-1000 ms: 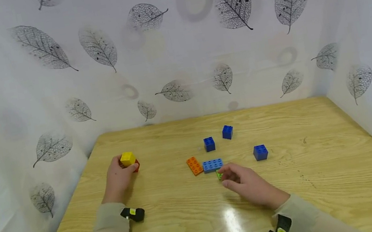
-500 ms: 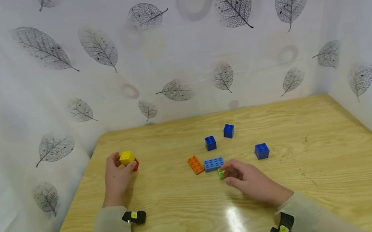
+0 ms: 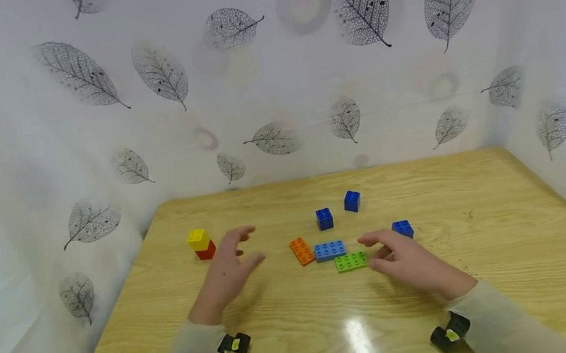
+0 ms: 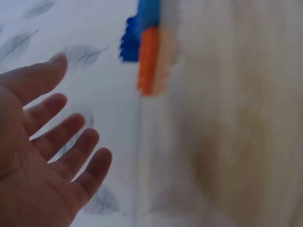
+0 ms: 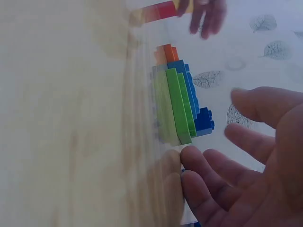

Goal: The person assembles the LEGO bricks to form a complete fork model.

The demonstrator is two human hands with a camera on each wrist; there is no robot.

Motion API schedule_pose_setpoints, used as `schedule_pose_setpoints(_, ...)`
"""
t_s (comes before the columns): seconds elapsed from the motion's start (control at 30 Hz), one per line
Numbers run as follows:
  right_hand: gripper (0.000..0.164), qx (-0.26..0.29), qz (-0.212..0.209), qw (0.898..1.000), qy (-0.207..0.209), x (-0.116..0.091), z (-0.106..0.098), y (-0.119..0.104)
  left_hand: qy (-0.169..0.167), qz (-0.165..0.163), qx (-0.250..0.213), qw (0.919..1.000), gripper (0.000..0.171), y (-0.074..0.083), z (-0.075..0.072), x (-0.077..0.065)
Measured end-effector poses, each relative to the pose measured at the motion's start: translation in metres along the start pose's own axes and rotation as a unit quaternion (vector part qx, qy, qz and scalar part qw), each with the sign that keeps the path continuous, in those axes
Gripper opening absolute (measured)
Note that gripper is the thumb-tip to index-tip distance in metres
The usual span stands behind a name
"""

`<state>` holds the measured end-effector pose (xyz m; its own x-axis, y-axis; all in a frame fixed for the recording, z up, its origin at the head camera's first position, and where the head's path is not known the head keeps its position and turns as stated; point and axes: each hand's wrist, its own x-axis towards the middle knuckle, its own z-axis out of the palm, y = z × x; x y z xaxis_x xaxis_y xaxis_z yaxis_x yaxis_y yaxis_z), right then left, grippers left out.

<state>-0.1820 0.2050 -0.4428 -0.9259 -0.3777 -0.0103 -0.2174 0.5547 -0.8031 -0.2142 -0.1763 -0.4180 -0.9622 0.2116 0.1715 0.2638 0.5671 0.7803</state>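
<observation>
A yellow brick on a red one forms a small stack (image 3: 199, 244) at the table's left. My left hand (image 3: 251, 245) hovers to its right, fingers spread and holding nothing; the left wrist view shows its bare palm (image 4: 71, 111) with a blurred orange brick (image 4: 149, 59) beyond. A green flat brick (image 3: 350, 261) lies in front of a light blue flat brick (image 3: 329, 250), with the orange brick (image 3: 302, 251) to their left. My right hand (image 3: 371, 252) rests just right of the green brick (image 5: 177, 106), fingers relaxed (image 5: 215, 135), gripping nothing.
Three dark blue square bricks (image 3: 324, 218) (image 3: 351, 200) (image 3: 402, 228) stand behind and right of the flat ones. The wooden table (image 3: 500, 265) is walled on three sides by a leaf-patterned white curtain (image 3: 267, 79).
My left hand let go of the yellow-red stack and moved right, opening. My right hand released the green brick and slid right; the brick now lies flat by the light blue one.
</observation>
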Motion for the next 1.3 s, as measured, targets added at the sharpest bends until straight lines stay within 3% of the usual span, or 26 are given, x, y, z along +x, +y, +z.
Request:
schedule_pose_setpoints(0.1,0.054,-0.002,0.014,1.0,-0.02,-0.001,-0.003,0.007,-0.131,0.007,0.02,0.9912,0.06,0.004,0.029,0.008)
schedule_pose_setpoints(0.17,0.055,-0.008,0.009,0.999,-0.033,0.0,-0.003,0.011,-0.171,0.005,0.034,0.9847,0.06,0.006,0.043,0.016)
schedule_pose_setpoints(0.27,0.056,-0.023,-0.006,0.999,-0.046,0.003,-0.001,0.016,-0.198,0.002,0.064,0.978,0.062,0.008,0.059,0.027)
schedule_pose_setpoints(0.43,0.053,-0.071,-0.014,0.997,-0.039,0.012,0.008,0.02,-0.212,-0.011,0.088,0.9734,0.063,0.004,0.069,0.037)
schedule_pose_setpoints(0.6,0.043,-0.114,-0.009,0.993,-0.006,0.019,0.012,0.02,-0.21,-0.015,0.1,0.9724,0.042,0.004,0.069,0.036)
schedule_pose_setpoints(0.7,0.033,-0.13,-0.005,0.992,0.009,0.02,0.01,0.021,-0.212,-0.015,0.097,0.9724,0.032,0.006,0.071,0.033)
schedule_pose_setpoints(0.93,0.028,-0.132,0.001,0.991,0.001,0.014,0.007,0.021,-0.193,-0.022,0.058,0.9793,0.03,0.013,0.082,0.012)
schedule_pose_setpoints(1.13,0.027,-0.128,-0.004,0.992,-0.016,0.012,0.006,0.022,-0.166,-0.024,0.069,0.9834,0.029,0.021,0.094,0.001)
schedule_pose_setpoints(1.3,0.028,-0.12,-0.013,0.992,-0.026,0.011,0.007,0.021,-0.153,-0.027,0.077,0.9849,0.028,0.023,0.094,-0.003)
